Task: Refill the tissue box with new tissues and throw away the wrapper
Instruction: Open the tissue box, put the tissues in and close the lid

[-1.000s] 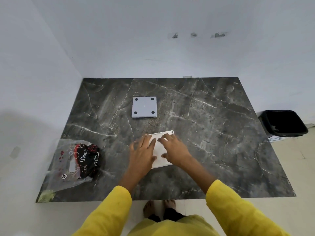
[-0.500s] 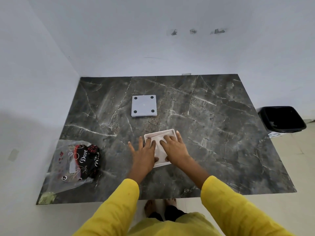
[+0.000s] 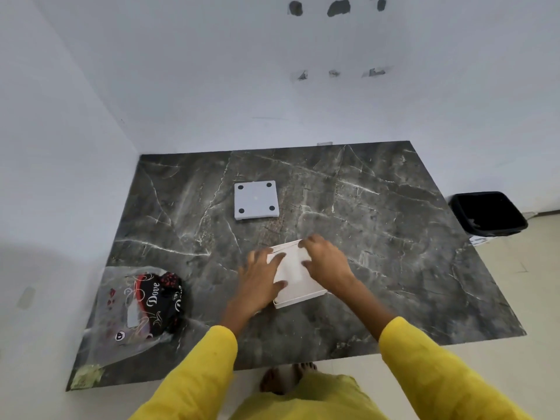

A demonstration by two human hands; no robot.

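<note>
The tissue box (image 3: 298,275) is light and stiff. Your left hand (image 3: 260,281) and right hand (image 3: 325,263) lie open on it; hold its side walls.

One head-worn wide-angle view looks steeply down, twelve o'clock, over the dark marble-patterned tabletop (image 3: 378,237), fairly close.

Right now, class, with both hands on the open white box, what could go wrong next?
1. The wrapper lies at the table's left edge, opposite the black bin on the floor at right; it could be forgotten.
2. The left hand and right hand press tissues into the box; uneven pushing may crumple them.
3. The base panel lies apart and may go unfitted.
</note>
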